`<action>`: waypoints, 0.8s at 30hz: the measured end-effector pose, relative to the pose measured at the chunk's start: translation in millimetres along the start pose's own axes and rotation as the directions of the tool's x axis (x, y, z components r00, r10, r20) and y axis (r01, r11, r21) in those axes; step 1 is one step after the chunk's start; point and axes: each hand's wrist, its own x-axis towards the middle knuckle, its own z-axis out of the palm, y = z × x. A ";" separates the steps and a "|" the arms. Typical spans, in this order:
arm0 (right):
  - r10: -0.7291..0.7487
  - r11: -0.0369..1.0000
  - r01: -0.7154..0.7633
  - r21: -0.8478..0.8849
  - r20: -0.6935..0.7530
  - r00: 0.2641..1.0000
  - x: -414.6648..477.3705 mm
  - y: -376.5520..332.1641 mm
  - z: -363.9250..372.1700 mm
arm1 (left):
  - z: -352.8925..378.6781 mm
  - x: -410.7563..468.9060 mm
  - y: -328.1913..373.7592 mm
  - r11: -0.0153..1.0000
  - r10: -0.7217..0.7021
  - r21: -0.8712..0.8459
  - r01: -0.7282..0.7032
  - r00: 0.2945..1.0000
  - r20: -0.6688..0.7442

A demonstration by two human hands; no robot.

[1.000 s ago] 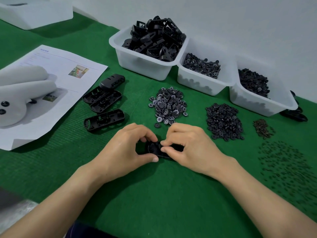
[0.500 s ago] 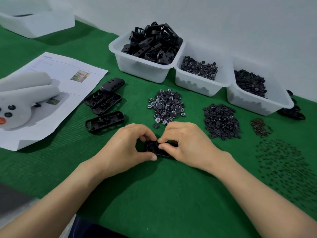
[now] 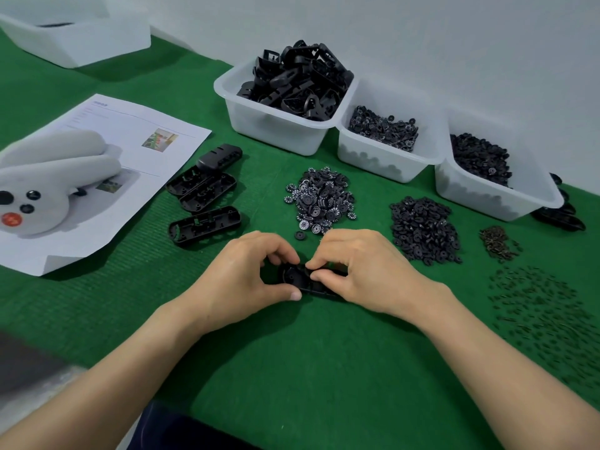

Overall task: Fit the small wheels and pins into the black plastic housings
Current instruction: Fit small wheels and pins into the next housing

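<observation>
A black plastic housing (image 3: 293,277) lies on the green mat between my hands. My left hand (image 3: 240,274) grips its left end with thumb below and fingers curled over the top. My right hand (image 3: 360,271) pinches the housing's middle with fingertips; what is under them is hidden. Beyond the hands lie a pile of toothed small wheels (image 3: 319,198) and a pile of plain black wheels (image 3: 423,227). Small brown parts (image 3: 498,243) and dark pins (image 3: 539,316) are scattered on the right.
Three open housings (image 3: 203,203) and a closed one (image 3: 220,157) lie to the left, next to a paper sheet (image 3: 107,177) with a white plush toy (image 3: 48,180). Three white bins (image 3: 279,125) along the wall hold housings and wheels. Another white bin (image 3: 81,37) stands far left.
Both hands keep their hold on the housing, with the fingers shifting only slightly. The view has tilted a little, so everything sits slightly lower in the frame.
</observation>
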 end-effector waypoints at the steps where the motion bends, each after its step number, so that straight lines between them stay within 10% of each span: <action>1: -0.009 1.000 0.009 -0.001 0.003 1.000 0.1 -0.4 0.5 | 0.0 0.0 -0.1 1.000 -0.002 0.000 0.002 1.000 0.001; 11: -0.067 0.991 0.079 -0.107 0.119 0.991 9.6 -6.1 -2.3 | 0.2 -1.0 -1.6 1.000 -0.002 -0.009 0.002 1.000 0.002; 19: 0.435 0.884 -0.396 0.250 -0.124 0.892 -0.4 39.9 -12.4 | -0.4 -1.6 -2.8 0.998 0.061 0.006 -0.061 0.997 0.042; 24: 0.414 0.897 -0.390 0.210 -0.089 0.906 -4.7 39.0 2.6 | -0.5 1.1 0.0 0.989 0.113 0.087 -0.120 0.990 0.085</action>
